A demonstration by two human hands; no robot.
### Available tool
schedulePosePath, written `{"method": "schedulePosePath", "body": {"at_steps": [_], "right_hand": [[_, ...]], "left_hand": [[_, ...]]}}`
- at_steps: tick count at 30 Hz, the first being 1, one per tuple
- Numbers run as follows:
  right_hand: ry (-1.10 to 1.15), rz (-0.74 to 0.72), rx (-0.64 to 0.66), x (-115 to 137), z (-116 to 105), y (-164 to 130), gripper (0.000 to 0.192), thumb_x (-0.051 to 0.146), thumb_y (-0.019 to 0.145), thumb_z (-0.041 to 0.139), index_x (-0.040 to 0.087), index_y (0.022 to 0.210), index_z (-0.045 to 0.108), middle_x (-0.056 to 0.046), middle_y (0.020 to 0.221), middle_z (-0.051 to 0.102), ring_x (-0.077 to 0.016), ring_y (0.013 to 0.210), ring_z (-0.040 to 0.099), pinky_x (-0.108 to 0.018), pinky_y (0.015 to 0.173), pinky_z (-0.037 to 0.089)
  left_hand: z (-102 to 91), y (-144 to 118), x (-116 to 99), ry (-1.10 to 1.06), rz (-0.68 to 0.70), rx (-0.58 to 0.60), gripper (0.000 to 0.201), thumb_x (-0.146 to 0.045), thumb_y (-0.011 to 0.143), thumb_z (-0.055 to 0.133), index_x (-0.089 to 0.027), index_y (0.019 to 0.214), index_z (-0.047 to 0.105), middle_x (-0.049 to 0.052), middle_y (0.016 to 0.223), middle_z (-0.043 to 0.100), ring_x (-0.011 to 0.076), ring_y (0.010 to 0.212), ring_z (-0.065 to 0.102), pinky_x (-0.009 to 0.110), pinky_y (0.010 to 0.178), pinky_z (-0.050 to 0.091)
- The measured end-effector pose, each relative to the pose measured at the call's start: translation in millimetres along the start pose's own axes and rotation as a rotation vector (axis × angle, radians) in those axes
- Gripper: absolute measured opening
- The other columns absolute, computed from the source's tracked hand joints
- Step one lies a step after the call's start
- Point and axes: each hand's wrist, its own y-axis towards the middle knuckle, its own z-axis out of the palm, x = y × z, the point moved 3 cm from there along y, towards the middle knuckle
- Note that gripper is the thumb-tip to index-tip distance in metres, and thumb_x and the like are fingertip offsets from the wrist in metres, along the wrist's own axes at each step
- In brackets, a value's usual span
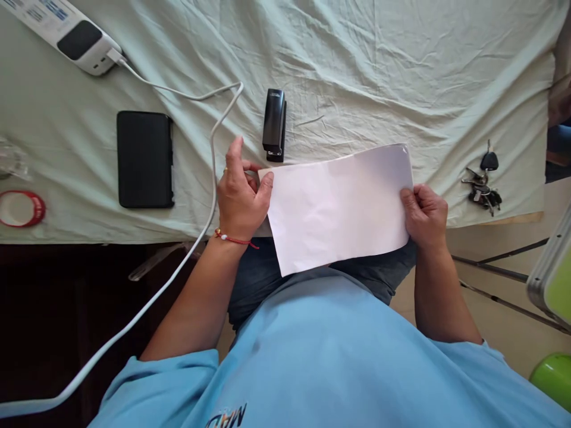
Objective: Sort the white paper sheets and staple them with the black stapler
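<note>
A white sheaf of paper (341, 208) is held over my lap at the table's front edge; whether it is one sheet or more I cannot tell. My left hand (244, 193) grips its upper left corner, the thumb on top and the index finger raised off it. At the right edge my right hand (424, 217) is closed on the paper, thumb on top and the other fingers curled behind. Just beyond the paper's far edge a black stapler (273, 123) lies on the cloth, close to my left fingertips.
A pale green cloth (357, 77) covers the table. Leftward lie a black case (145, 159), a red tape roll (38, 208) and a power strip (84, 41) with a white cable (213, 148) running past my left arm. Keys (484, 193) lie at the right.
</note>
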Motion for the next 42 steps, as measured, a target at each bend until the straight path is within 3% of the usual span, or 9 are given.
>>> {"method": "schedulePosePath", "body": {"at_steps": [4, 9, 14, 21, 28, 33, 36, 39, 42], "right_hand": [[0.056, -0.019, 0.009, 5, 7, -5, 0.070, 0.093, 0.095, 0.078, 0.026, 0.081, 0.066, 0.004, 0.067, 0.045, -0.0136, 0.064, 0.033, -0.034, 0.061, 0.031], [0.131, -0.016, -0.006, 7, 14, -2, 0.073, 0.097, 0.090, 0.080, 0.026, 0.079, 0.066, 0.003, 0.068, 0.046, -0.0135, 0.065, 0.034, -0.034, 0.060, 0.030], [0.160, 0.009, 0.015, 12, 14, 1, 0.071, 0.096, 0.088, 0.082, 0.027, 0.079, 0.066, 0.002, 0.068, 0.046, -0.0146, 0.065, 0.032, -0.035, 0.060, 0.030], [0.161, 0.032, 0.015, 19, 16, 4, 0.070, 0.096, 0.089, 0.079, 0.028, 0.082, 0.063, 0.001, 0.072, 0.046, -0.0166, 0.068, 0.038, -0.036, 0.063, 0.035], [0.204, 0.060, 0.028, 14, 18, 4, 0.065, 0.089, 0.089, 0.084, 0.026, 0.085, 0.068, 0.001, 0.076, 0.055, -0.0155, 0.070, 0.043, -0.035, 0.065, 0.041], [0.214, 0.073, 0.031, 12, 18, 4, 0.063, 0.087, 0.090, 0.085, 0.026, 0.085, 0.068, 0.001, 0.075, 0.054, -0.0151, 0.069, 0.043, -0.035, 0.065, 0.041], [0.250, 0.105, -0.004, 12, 16, 4, 0.066, 0.089, 0.084, 0.088, 0.027, 0.085, 0.067, 0.001, 0.075, 0.055, -0.0156, 0.069, 0.042, -0.036, 0.064, 0.041], [0.290, 0.113, -0.047, 11, 15, 4, 0.070, 0.093, 0.079, 0.090, 0.029, 0.082, 0.062, 0.001, 0.075, 0.053, -0.0160, 0.068, 0.040, -0.036, 0.063, 0.040], [0.324, 0.101, -0.095, 9, 15, 6, 0.072, 0.092, 0.081, 0.089, 0.030, 0.080, 0.054, 0.002, 0.075, 0.048, -0.0163, 0.067, 0.037, -0.035, 0.062, 0.038]], "left_hand": [[-14.8, 0, 5, 0.020, -0.010, 0.083, 0.065, -0.043, 0.105, 0.074, -0.027, 0.166, 0.063, 0.008, 0.124, 0.084, 0.0198, 0.079, 0.069, 0.036, 0.082, 0.062], [-24.0, 0, 2, 0.193, 0.167, 0.181, 0.037, -0.048, 0.115, 0.060, -0.028, 0.126, 0.089, 0.011, 0.112, 0.083, 0.0335, 0.111, 0.076, 0.052, 0.110, 0.061], [-16.6, -7, 1, 0.269, 0.261, 0.176, 0.039, -0.044, 0.116, 0.057, -0.030, 0.132, 0.090, 0.012, 0.106, 0.081, 0.0387, 0.114, 0.072, 0.061, 0.115, 0.054], [-15.7, -5, -3, 0.197, 0.308, 0.301, 0.039, -0.042, 0.119, 0.049, -0.025, 0.120, 0.084, 0.013, 0.102, 0.079, 0.0347, 0.101, 0.074, 0.050, 0.100, 0.060], [-18.9, -6, -6, 0.122, 0.299, 0.251, 0.033, -0.043, 0.118, 0.051, -0.027, 0.103, 0.076, 0.010, 0.100, 0.079, 0.0304, 0.096, 0.078, 0.042, 0.089, 0.058], [-23.6, -4, -8, 0.041, 0.209, 0.214, 0.029, -0.044, 0.112, 0.058, -0.027, 0.094, 0.073, 0.008, 0.091, 0.077, 0.0282, 0.090, 0.076, 0.042, 0.087, 0.058], [-27.8, -4, -8, -0.139, 0.031, 0.227, 0.023, -0.048, 0.103, 0.072, -0.026, 0.108, 0.079, 0.003, 0.081, 0.072, 0.0222, 0.073, 0.066, 0.039, 0.073, 0.054], [-26.4, -6, -7, -0.479, -0.210, 0.217, 0.059, -0.056, 0.090, 0.093, -0.026, 0.137, 0.075, -0.001, 0.082, 0.074, 0.0196, 0.069, 0.066, 0.035, 0.065, 0.053], [-21.7, -10, -9, -0.731, -0.361, 0.194, 0.084, -0.062, 0.074, 0.107, -0.027, 0.142, 0.072, 0.001, 0.089, 0.080, 0.0205, 0.075, 0.072, 0.035, 0.068, 0.058]]}}
